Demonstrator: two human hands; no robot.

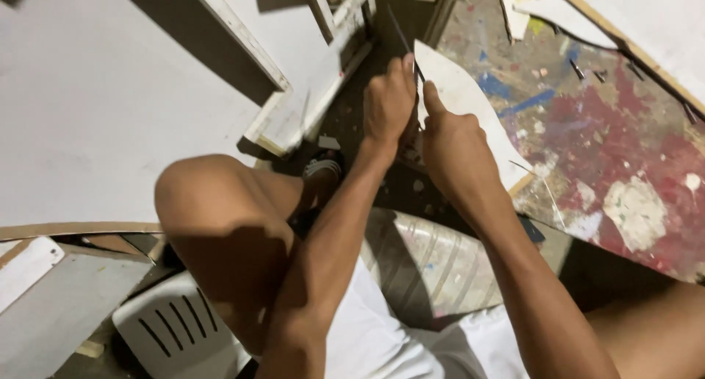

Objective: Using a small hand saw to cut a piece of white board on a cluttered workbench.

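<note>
Down between the knees, both hands meet at a curved white cut-out panel (470,103) that lies on the paint-splattered floor (624,151). The left hand (388,103) has its fingers curled shut around a thin dark blade (402,35), whose tip slants up and away past the thumb; the lower end of the blade is hidden behind the hands. The right hand (455,148) presses on the panel's near edge, its fingers closed and the thumb stretched up along the edge just beside the blade. A large white board (95,107) lies to the left, with a white framed piece (308,78) leaning next to it. A white plastic stool (169,327) with slots shows under the bent left leg. Small offcuts (558,12) lie near the top right.
</note>
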